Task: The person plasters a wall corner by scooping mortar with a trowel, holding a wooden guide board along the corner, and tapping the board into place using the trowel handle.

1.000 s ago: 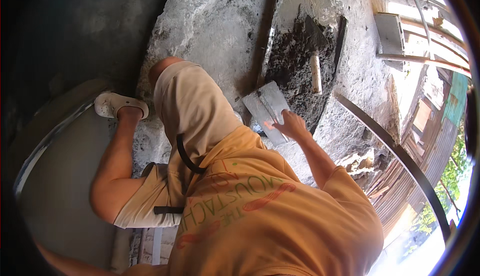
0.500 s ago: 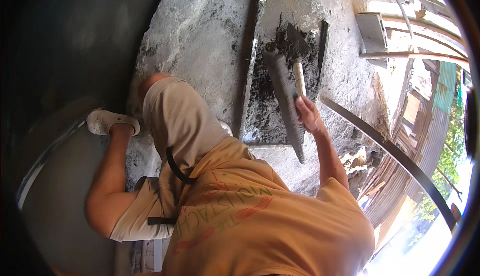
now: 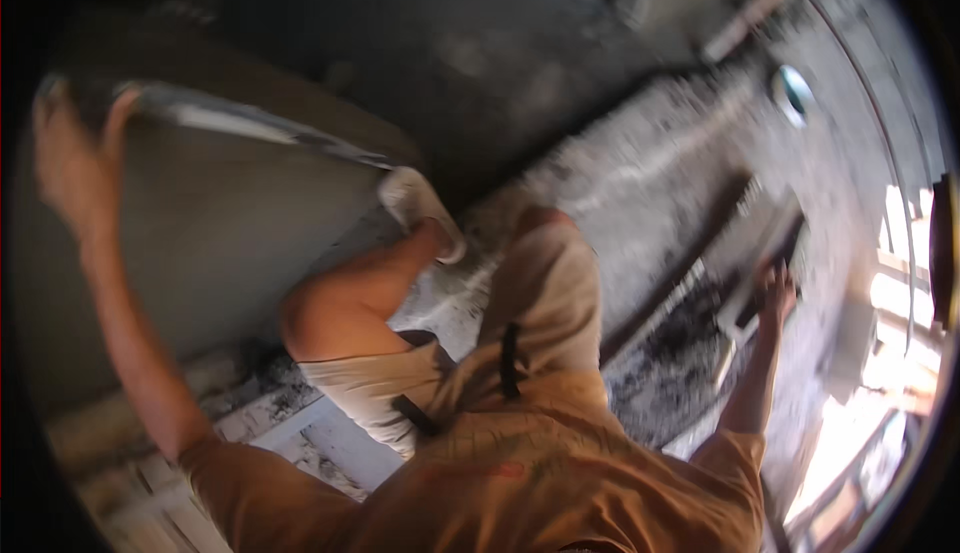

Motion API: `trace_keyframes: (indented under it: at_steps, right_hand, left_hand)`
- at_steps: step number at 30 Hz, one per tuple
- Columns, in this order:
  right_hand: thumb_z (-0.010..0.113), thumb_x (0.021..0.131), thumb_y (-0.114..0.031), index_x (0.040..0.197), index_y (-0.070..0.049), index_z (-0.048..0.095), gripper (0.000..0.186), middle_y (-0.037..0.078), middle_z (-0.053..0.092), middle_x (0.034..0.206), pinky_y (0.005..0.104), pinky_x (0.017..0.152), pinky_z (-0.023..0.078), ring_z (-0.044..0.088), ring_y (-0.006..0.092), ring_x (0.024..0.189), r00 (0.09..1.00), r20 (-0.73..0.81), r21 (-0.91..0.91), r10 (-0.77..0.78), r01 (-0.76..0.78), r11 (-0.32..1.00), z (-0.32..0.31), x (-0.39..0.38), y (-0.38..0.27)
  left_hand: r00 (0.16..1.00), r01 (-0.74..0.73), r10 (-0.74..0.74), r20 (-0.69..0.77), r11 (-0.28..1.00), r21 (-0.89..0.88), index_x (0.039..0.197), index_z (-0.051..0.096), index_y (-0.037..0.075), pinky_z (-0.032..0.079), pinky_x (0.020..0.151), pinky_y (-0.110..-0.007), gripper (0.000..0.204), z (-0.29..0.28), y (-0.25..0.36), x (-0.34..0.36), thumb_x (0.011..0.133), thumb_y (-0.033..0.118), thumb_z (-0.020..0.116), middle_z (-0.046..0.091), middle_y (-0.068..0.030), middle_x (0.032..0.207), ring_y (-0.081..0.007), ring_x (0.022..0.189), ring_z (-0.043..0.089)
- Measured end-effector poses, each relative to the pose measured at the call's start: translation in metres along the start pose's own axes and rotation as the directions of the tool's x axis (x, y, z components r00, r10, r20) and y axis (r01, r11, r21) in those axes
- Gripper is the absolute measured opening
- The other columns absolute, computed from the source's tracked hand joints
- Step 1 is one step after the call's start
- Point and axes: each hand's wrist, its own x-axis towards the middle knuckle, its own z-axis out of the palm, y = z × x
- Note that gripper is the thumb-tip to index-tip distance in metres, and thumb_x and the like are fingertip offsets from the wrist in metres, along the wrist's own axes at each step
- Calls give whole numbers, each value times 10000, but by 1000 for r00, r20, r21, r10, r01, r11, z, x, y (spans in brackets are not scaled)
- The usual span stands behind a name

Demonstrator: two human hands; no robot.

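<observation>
Everything is smeared by motion. My left hand [image 3: 78,168] is raised at the far left, thumb and fingers apart on either side of the end of a long pale strip [image 3: 235,118] along the wall edge. Whether the hand grips that strip is unclear. Over on the right, my right hand [image 3: 778,291] is closed on a long grey plastering float [image 3: 745,303], above the dark mortar on a mortar board [image 3: 640,338]. Beside the float shows the pale handle of a pointed trowel [image 3: 725,361], its blade hidden.
My bent leg and pale clog [image 3: 412,203] are close to the smooth grey wall [image 3: 230,213]. Rough concrete [image 3: 640,183] surrounds the board. A round light-coloured object [image 3: 793,96] lies at the upper right. A grey block [image 3: 852,343] stands beyond my right hand.
My view has swung left, so the board now appears farther right. My left hand has come into view at the strip. The float has turned and lies lower over the mortar.
</observation>
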Motion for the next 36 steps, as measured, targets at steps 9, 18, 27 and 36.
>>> trace_keyframes:
  at_steps: [9,18,27,36]
  right_hand:
    - [598,1054,-207,1117,-90,579,134,-88,460,699,199,516,352,438,27,594,751,382,654,-539,193,732,325,-130,-282]
    - [711,996,-294,1102,-86,681,235,-74,618,938,264,812,465,538,65,898,-32,709,705,-705,49,707,582,-284,-395]
    - [685,1018,-230,1143,-56,668,215,-60,619,962,254,835,461,508,56,907,-170,765,644,-622,156,749,643,-347,-388]
    - [699,978,-314,1047,-35,653,291,-26,570,747,270,592,441,504,58,655,-232,475,880,-849,97,466,555,-417,-601]
  left_hand:
    - [968,232,-211,134,960,-158,1487,480,91,418,1060,-585,909,-11,3,-9,818,657,722,396,-169,1600,-432,1358,468]
    - [948,302,-275,159,935,-184,1501,460,90,390,1087,-587,931,-8,13,-6,792,613,762,335,-180,1633,-443,1383,430]
    - [918,328,-276,284,932,-153,1466,444,16,317,1130,-599,966,-23,5,-12,696,410,875,242,-265,1642,-516,1409,341]
    - [914,310,-255,316,941,-138,1471,446,15,314,1136,-607,971,-11,0,-14,700,431,867,259,-272,1634,-528,1421,335]
